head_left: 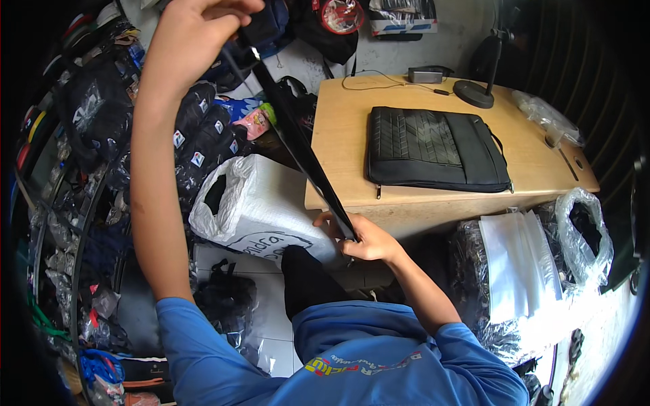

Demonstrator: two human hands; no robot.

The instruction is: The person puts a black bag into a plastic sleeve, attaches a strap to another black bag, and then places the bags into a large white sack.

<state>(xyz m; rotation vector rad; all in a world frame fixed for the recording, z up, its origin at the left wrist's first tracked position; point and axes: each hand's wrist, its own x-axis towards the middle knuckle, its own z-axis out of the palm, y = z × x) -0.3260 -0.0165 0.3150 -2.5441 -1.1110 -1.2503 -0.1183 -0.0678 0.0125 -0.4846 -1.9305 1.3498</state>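
A long, narrow black item with a glossy surface (295, 141) slants from upper left to lower right in front of me. It shows nearly edge-on, so its kind is unclear. Raised high, my left hand (203, 30) has its fingers closed at the item's upper end. The lower end is gripped by my right hand (362, 238), thumb and fingers around it. Beyond that hand, a black laptop sleeve (433, 149) with a tread-like patterned panel, zip pulls and a side handle lies flat on the wooden desk (338, 122).
A desk stand with a round base (472, 93), a small grey box (425, 75) and clear plastic (548, 118) are on the desk. A white woven sack (271, 196) stands beside it. Wrapped bags (203, 135) crowd the left; plastic-wrapped packs (470, 271) sit at right.
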